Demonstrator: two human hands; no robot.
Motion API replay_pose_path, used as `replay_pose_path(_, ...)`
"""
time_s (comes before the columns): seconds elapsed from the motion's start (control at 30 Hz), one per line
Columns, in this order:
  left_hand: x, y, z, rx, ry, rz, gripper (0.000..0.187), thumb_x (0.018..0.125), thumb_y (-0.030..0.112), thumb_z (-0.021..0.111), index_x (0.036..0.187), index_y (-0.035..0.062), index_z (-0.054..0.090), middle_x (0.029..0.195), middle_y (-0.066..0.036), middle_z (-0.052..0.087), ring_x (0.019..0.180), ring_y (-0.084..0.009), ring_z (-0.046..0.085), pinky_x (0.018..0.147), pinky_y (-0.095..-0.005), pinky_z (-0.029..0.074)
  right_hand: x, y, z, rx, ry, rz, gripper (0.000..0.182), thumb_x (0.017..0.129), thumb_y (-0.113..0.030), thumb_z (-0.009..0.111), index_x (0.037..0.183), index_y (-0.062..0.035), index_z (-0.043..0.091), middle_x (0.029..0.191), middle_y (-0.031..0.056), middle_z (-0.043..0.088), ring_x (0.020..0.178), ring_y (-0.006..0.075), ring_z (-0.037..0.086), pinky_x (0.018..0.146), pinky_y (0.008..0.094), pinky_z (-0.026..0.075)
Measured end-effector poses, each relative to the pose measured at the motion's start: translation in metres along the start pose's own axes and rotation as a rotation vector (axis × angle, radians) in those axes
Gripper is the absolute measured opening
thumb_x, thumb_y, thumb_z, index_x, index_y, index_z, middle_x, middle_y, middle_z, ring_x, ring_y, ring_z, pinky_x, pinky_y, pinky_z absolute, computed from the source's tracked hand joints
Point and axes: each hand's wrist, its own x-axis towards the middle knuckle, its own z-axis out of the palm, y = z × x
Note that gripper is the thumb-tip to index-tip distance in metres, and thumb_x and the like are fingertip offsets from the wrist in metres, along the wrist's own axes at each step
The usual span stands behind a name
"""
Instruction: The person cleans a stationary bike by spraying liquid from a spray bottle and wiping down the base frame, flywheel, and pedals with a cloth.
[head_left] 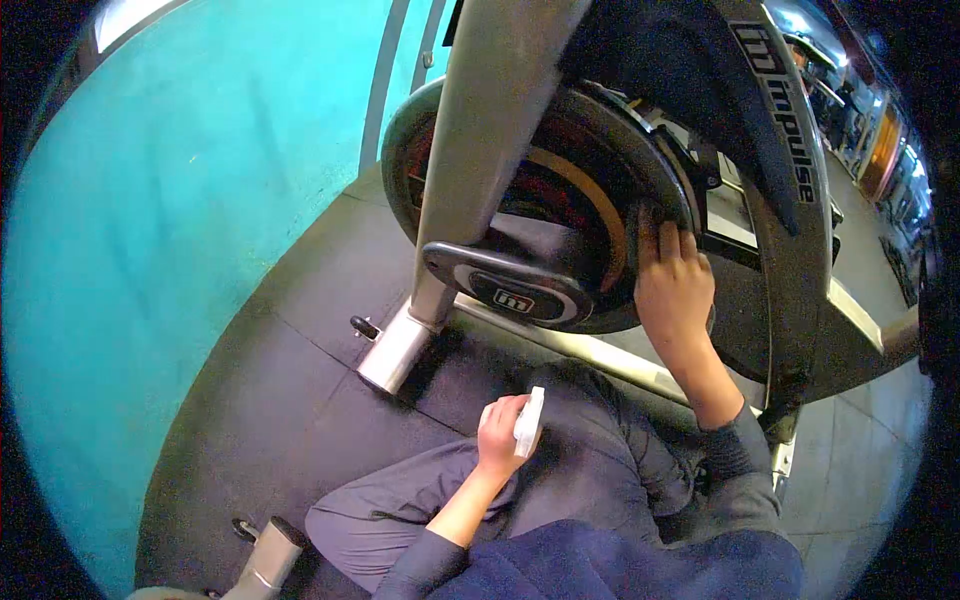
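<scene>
My left hand (498, 432) is closed around a flat white object (530, 422) above my lap; its exact kind cannot be made out. Up at the exercise bike, my right hand (676, 295) reaches to the right side of the dark flywheel (590, 190). Its fingers are stretched out against the wheel near the rim, with the fingertips partly lost in shadow. An orange-brown ring shows on the wheel's face. Below and left of that hand is a grey and black cover (513, 298) with an "m" logo, close to the wheel's lower part.
The bike's grey frame post (490, 130) rises left of the wheel, above a silver foot (397, 350) with a small caster. A black frame section (780, 130) marked "impulse" stands right. Another silver foot (272, 555) is at lower left. A turquoise wall (180, 230) borders dark floor mats (290, 380).
</scene>
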Motion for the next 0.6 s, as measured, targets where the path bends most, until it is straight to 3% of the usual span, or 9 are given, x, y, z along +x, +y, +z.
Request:
replay_pose_path(0.03, 0.0, 0.0, 0.0, -0.003, -0.005, 0.001, 0.031, 0.067, 0.003, 0.062, 0.097, 0.0018, 0.055, 0.085, -0.013, 0.061, 0.077, -0.0329, 0.06, 0.069, -0.0401, 0.048, 0.003, -0.001, 0.005, 0.011, 0.167, -0.046, 0.032, 0.078, -0.018, 0.054, 0.108, -0.0089, 0.063, 0.097, 0.0096, 0.061, 0.084, 0.0251, 0.059, 0.06, 0.0375, 0.05)
replay_pose_path(0.07, -0.001, -0.001, 0.001, -0.001, -0.008, 0.0, 0.032, 0.067, 0.004, 0.062, 0.098, 0.0015, 0.055, 0.086, -0.014, 0.06, 0.077, -0.0331, 0.06, 0.069, -0.0401, 0.048, 0.007, -0.003, 0.007, 0.008, 0.162, -0.041, 0.032, 0.078, -0.018, 0.054, 0.108, -0.0089, 0.063, 0.097, 0.0096, 0.061, 0.084, 0.0251, 0.059, 0.06, 0.0375, 0.05)
replay_pose_path(0.13, -0.001, -0.001, 0.001, 0.002, -0.013, 0.002, 0.032, 0.067, 0.004, 0.062, 0.099, 0.0012, 0.056, 0.086, -0.014, 0.06, 0.077, -0.0333, 0.06, 0.07, -0.0401, 0.048, 0.019, -0.017, 0.009, 0.008, 0.066, -0.088, 0.051, 0.077, -0.014, 0.054, 0.127, -0.006, 0.054, 0.107, 0.0116, 0.059, 0.094, 0.0279, 0.059, 0.073, 0.0365, 0.052)
replay_pose_path(0.17, -0.002, 0.0, 0.0, 0.0, -0.005, -0.003, 0.032, 0.067, 0.004, 0.062, 0.098, 0.0011, 0.056, 0.086, -0.014, 0.06, 0.076, -0.0334, 0.059, 0.069, -0.0403, 0.048, 0.029, -0.029, 0.012, 0.037, 0.17, -0.056, 0.035, 0.079, -0.015, 0.053, 0.112, -0.0074, 0.061, 0.098, 0.0081, 0.059, 0.089, 0.0254, 0.06, 0.072, 0.0376, 0.052)
replay_pose_path(0.2, -0.001, -0.001, 0.0, 0.001, 0.007, -0.007, 0.032, 0.067, 0.004, 0.062, 0.098, 0.001, 0.056, 0.086, -0.015, 0.06, 0.076, -0.0336, 0.059, 0.069, -0.0405, 0.048, 0.042, -0.042, 0.018, 0.041, 0.175, -0.056, 0.035, 0.079, -0.015, 0.053, 0.112, -0.0074, 0.061, 0.098, 0.0081, 0.059, 0.089, 0.0254, 0.06, 0.072, 0.0376, 0.052)
replay_pose_path(0.27, -0.002, 0.0, 0.0, 0.016, 0.011, -0.004, 0.031, 0.067, 0.004, 0.062, 0.097, 0.0009, 0.056, 0.085, -0.015, 0.06, 0.075, -0.0337, 0.059, 0.068, -0.0405, 0.048, 0.067, -0.065, 0.027, 0.206, 0.129, -0.009, 0.018, 0.08, -0.015, 0.052, 0.094, -0.0098, 0.062, 0.087, 0.0049, 0.055, 0.085, 0.0223, 0.057, 0.066, 0.0365, 0.051)
replay_pose_path(0.3, -0.001, 0.0, -0.001, 0.024, 0.014, 0.006, 0.03, 0.068, 0.003, 0.062, 0.097, 0.0007, 0.055, 0.084, -0.015, 0.059, 0.074, -0.0338, 0.059, 0.067, -0.0405, 0.047, 0.08, -0.074, 0.027, 0.213, 0.13, -0.009, 0.018, 0.08, -0.015, 0.052, 0.094, -0.0098, 0.062, 0.087, 0.0049, 0.055, 0.085, 0.0223, 0.057, 0.066, 0.0365, 0.051)
replay_pose_path(0.37, -0.004, 0.001, -0.003, 0.022, 0.016, 0.003, 0.029, 0.068, 0.003, 0.062, 0.096, 0.0006, 0.055, 0.083, -0.015, 0.059, 0.073, -0.0339, 0.058, 0.067, -0.0401, 0.047, 0.098, -0.086, 0.025, 0.169, 0.221, -0.249, 0.008, 0.082, -0.017, 0.052, 0.083, -0.0123, 0.059, 0.082, 0.0026, 0.052, 0.083, 0.0192, 0.054, 0.061, 0.0333, 0.049)
replay_pose_path(0.6, -0.01, 0.001, -0.005, 0.032, 0.049, 0.034, 0.031, 0.067, 0.002, 0.063, 0.097, 0.0007, 0.054, 0.084, -0.014, 0.059, 0.074, -0.0333, 0.059, 0.067, -0.0396, 0.047, 0.078, -0.061, 0.018, 0.123, 0.205, -0.242, 0.017, 0.081, -0.02, 0.054, 0.095, -0.0167, 0.063, 0.084, 0.0006, 0.051, 0.083, 0.0165, 0.053, 0.059, 0.0294, 0.046)
